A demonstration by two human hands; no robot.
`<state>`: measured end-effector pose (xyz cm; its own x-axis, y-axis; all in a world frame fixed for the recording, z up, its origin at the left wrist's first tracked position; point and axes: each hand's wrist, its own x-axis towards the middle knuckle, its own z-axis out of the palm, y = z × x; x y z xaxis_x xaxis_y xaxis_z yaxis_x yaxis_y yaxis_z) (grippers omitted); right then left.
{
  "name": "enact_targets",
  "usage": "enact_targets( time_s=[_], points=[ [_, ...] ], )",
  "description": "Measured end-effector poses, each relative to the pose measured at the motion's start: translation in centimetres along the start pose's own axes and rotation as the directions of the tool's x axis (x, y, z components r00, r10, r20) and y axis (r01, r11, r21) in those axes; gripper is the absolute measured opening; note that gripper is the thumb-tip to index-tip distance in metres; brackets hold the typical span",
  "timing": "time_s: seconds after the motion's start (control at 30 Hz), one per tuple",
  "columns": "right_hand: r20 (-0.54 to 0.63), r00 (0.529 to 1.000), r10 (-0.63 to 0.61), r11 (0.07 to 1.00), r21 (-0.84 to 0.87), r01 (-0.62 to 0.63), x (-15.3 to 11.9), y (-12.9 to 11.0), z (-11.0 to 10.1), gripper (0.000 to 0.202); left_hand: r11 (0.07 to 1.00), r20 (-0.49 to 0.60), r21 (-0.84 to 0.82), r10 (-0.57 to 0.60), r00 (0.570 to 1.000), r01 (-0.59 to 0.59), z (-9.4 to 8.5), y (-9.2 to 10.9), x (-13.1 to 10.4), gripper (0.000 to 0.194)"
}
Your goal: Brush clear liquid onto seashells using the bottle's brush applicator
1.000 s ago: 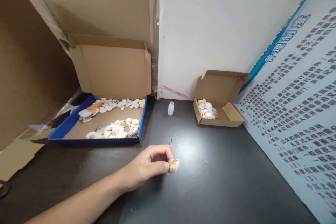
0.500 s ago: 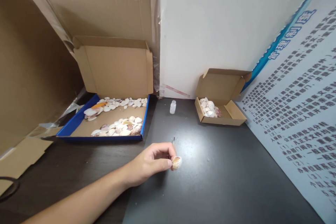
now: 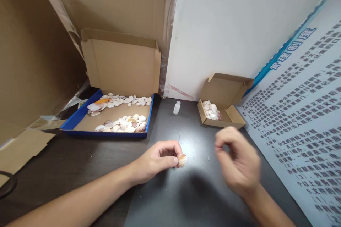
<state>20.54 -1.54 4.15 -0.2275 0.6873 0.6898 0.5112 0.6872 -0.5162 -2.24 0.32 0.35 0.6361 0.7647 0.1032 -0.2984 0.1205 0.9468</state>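
Observation:
Between thumb and fingertips, my left hand (image 3: 161,159) pinches a small ribbed seashell (image 3: 182,160), pale with an orange-brown patch, low over the dark mat. My right hand (image 3: 238,161) is to the right of it, over the mat, apart from the shell. Its thumb and finger are curled together in a pinch; it is blurred, and I cannot make out whether anything small is between them. Just beyond my left hand a thin dark-tipped object (image 3: 179,137) shows, mostly hidden. Farther back stands a small clear bottle (image 3: 177,108) with whitish contents.
At the left, an open blue-edged box (image 3: 106,134) holds many seashells (image 3: 125,124) in two groups. A smaller open cardboard box (image 3: 223,123) at the back right holds a pile of shells (image 3: 210,110). Cardboard walls and a printed poster (image 3: 301,120) enclose the dark mat (image 3: 170,198).
My right hand has come into view from the lower right, its fingers pinched. My left hand still grips the shell in nearly the same place. The view has tilted slightly.

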Motion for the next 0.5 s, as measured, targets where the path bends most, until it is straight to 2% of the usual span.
enact_targets(
  time_s=[0.07, 0.13, 0.2, 0.33, 0.5],
  points=[
    [0.129, 0.991, -0.021, 1.0, 0.001, 0.021, 0.0, 0.4, 1.8, 0.018, 0.998, -0.035, -0.055, 0.035, 0.999, -0.037, 0.1, -0.1, 0.1, 0.019],
    [0.277, 0.96, -0.025, 0.999, -0.017, 0.031, -0.2, 0.6, 3.2, 0.026, 0.989, -0.052, -0.137, 0.055, 0.997, -0.062, 0.4, 0.1, 0.2, 0.014],
    [0.336, 0.942, -0.006, 1.0, -0.025, 0.015, -0.5, 0.5, 3.9, 0.029, 0.978, -0.041, -0.199, 0.06, 0.997, -0.068, 0.8, 0.6, 0.3, 0.011],
    [0.363, 0.931, 0.046, 0.999, -0.038, -0.035, -1.0, 0.3, 4.0, 0.029, 0.975, -0.011, -0.213, 0.06, 0.998, -0.061, 1.5, 1.4, 0.4, 0.009],
    [0.326, 0.941, 0.091, 0.995, -0.062, -0.075, -1.4, 0.6, 4.1, 0.017, 0.966, -0.017, -0.255, 0.037, 0.999, -0.04, 1.8, 1.4, 0.7, 0.008]
  ],
)
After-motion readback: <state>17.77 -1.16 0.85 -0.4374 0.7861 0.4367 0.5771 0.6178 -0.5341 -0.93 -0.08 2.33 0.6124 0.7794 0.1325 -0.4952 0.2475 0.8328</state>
